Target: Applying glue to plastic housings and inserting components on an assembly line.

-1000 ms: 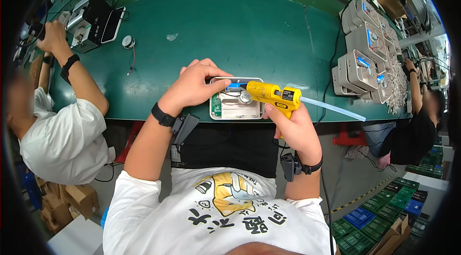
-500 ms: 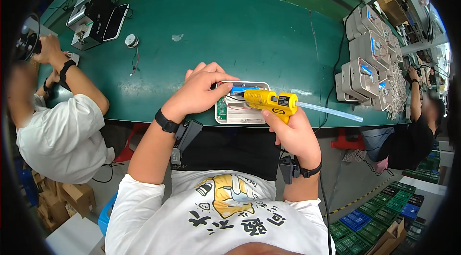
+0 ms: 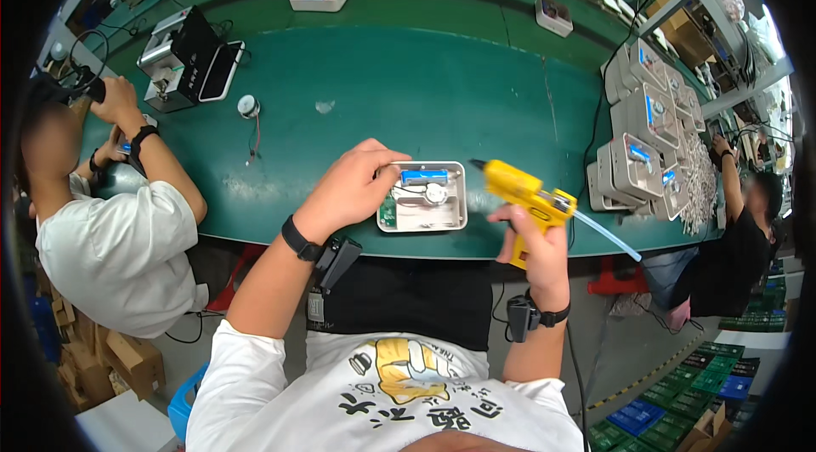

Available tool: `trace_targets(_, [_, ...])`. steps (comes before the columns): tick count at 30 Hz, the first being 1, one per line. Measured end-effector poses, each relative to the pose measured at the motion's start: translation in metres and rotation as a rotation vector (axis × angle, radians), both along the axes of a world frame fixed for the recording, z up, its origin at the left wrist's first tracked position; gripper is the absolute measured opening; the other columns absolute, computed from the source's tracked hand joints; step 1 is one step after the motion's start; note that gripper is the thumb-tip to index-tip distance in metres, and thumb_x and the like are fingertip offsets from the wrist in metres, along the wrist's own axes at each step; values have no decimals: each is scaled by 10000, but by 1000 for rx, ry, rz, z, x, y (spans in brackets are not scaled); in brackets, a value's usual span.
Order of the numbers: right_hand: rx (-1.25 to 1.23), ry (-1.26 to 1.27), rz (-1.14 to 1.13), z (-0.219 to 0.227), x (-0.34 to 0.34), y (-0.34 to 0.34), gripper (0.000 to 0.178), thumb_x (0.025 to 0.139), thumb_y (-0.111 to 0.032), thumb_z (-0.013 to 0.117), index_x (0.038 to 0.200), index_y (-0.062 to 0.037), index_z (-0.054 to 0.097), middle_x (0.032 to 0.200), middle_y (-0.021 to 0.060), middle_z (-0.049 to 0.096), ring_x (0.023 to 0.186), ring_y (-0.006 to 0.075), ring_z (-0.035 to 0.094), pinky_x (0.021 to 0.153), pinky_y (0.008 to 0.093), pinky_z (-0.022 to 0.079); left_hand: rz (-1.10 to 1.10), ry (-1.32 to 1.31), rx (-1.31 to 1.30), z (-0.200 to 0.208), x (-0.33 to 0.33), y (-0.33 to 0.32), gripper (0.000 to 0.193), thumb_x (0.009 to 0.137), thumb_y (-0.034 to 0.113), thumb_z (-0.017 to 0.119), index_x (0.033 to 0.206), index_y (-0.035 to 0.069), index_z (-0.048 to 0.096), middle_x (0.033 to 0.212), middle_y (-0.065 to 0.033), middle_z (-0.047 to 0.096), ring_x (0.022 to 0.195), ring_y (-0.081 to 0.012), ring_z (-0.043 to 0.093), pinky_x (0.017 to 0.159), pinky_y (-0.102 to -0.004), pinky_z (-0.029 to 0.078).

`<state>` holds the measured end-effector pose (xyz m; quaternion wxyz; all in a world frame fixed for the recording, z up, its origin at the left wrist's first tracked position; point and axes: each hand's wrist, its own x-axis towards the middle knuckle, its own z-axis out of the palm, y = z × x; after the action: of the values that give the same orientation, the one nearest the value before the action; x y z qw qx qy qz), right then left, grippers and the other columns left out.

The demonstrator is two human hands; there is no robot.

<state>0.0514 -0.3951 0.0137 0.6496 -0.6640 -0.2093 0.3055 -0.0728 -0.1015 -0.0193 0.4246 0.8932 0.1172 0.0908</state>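
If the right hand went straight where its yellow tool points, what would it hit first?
Probably the right wall of the white box, if low enough; the right hand may instead pass above it, as height is unclear.

We see assembly workshop: long green surface (image 3: 382,95), stacked white housings (image 3: 626,119), yellow glue gun (image 3: 531,198), co-worker (image 3: 119,256) at left, plastic crates (image 3: 637,415), cardboard boxes (image 3: 136,363).

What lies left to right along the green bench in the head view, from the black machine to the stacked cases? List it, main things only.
Black machine → round metallic part with trailing wires → left hand → open white case → yellow glue gun → stacked white cases.
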Motion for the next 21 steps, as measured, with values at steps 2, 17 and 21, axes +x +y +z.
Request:
trace_targets(2, [183,30,-152,-22,19,-17,259,1083,-236,600,1149,11,640,1001,160,716,524,156,601,487,308,525,1,-19,-37,9,10,8,291,1045,173,588,1253,85,771,1030,-69,666,1032,-224,649,910,-398,514])
trace_targets(17, [341,-9,-256,-57,31,-26,210,1087,-211,564,1085,-2,584,1046,204,683,503,183,563,492,342,517,316,-88,-21,-12,173,145,570,998,228,660,1518,38,526,1520,-243,538,1257,-334,664,1050,-444,548])
trace_targets(21, [346,5,-270,-54,31,-22,224,1086,-225,575,1082,-1,587,1040,199,684,501,177,556,486,342,504,593,75,500,-16,185,192,657,968,306,698,1544,66,494,1590,-283,453,1359,-445,563,1118,-506,500])
